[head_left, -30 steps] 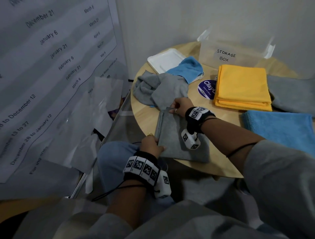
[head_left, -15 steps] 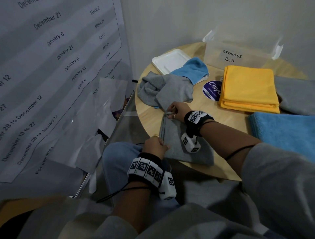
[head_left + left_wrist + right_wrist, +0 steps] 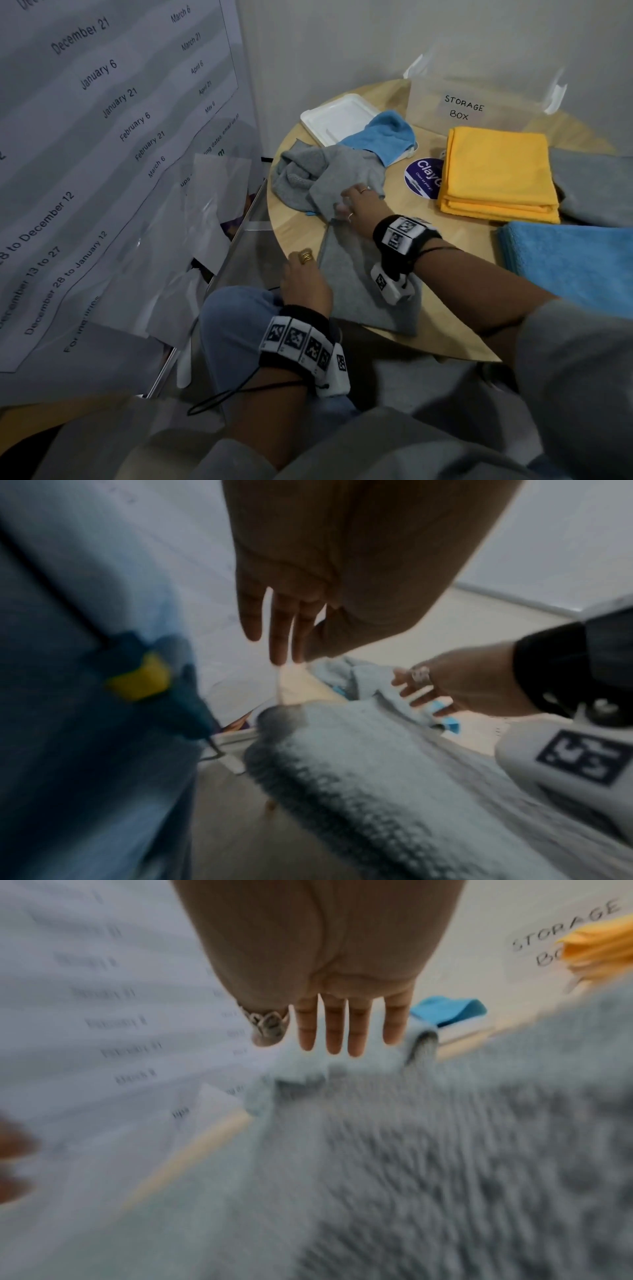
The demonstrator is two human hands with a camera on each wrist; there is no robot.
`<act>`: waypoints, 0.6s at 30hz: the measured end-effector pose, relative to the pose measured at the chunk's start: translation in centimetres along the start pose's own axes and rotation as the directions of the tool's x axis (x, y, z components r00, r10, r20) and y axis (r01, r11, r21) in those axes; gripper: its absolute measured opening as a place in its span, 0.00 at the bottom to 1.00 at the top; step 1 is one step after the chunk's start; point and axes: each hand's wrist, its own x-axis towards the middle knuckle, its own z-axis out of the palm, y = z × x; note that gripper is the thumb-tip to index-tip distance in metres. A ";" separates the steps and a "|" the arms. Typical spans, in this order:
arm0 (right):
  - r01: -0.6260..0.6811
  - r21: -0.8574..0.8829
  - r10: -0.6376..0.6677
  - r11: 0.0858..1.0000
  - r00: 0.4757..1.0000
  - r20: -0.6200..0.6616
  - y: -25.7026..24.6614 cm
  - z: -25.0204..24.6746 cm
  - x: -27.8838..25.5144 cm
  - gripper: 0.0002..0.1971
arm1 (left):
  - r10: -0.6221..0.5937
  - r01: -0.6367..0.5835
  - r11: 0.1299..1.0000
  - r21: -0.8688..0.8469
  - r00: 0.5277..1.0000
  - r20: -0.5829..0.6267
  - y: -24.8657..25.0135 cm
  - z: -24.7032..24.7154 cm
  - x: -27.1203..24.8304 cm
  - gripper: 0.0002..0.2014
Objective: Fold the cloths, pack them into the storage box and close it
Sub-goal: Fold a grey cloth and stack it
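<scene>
A folded grey cloth (image 3: 359,298) lies at the near left edge of the round wooden table (image 3: 442,233). My left hand (image 3: 303,274) is at its left edge, fingers straight (image 3: 274,647) and holding nothing. My right hand (image 3: 356,205) reaches past it with spread, straight fingers (image 3: 335,1039) onto a crumpled grey cloth (image 3: 318,171). The clear storage box (image 3: 479,99) stands open at the back. Its white lid (image 3: 337,118) lies to the left under a loose blue cloth (image 3: 380,137).
A folded yellow cloth (image 3: 496,171) lies in front of the box, a folded blue cloth (image 3: 568,263) at the right, another grey cloth (image 3: 596,185) behind it. A round purple sticker (image 3: 423,178) sits mid-table. A large paper calendar (image 3: 102,137) hangs at the left.
Both hands have let go of the folded grey cloth's left edge. My right hand has moved forward onto the crumpled grey cloth with its fingers spread.
</scene>
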 end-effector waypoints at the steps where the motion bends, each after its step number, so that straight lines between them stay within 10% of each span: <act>1: 0.041 0.010 -0.040 0.999 0.998 -0.058 0.5 -0.3 -1.3 0.21 | 0.098 -0.098 0.995 0.037 0.995 0.011 0.9 0.2 -0.1 0.26; 5: 0.001 -0.124 0.014 0.992 0.992 0.123 3.7 1.6 -9.0 0.38 | 0.227 -0.284 0.952 0.113 0.905 0.360 3.4 3.6 -0.2 0.29; 9: -0.144 -0.177 0.190 0.974 0.941 0.279 6.9 3.8 -12.0 0.41 | 0.222 -0.319 0.932 0.173 0.878 0.424 2.0 6.0 -0.5 0.32; 18: -0.652 0.261 0.638 0.712 0.756 0.148 6.9 1.0 -12.2 0.35 | -0.221 0.253 0.961 -0.111 0.945 0.243 0.7 0.9 0.1 0.46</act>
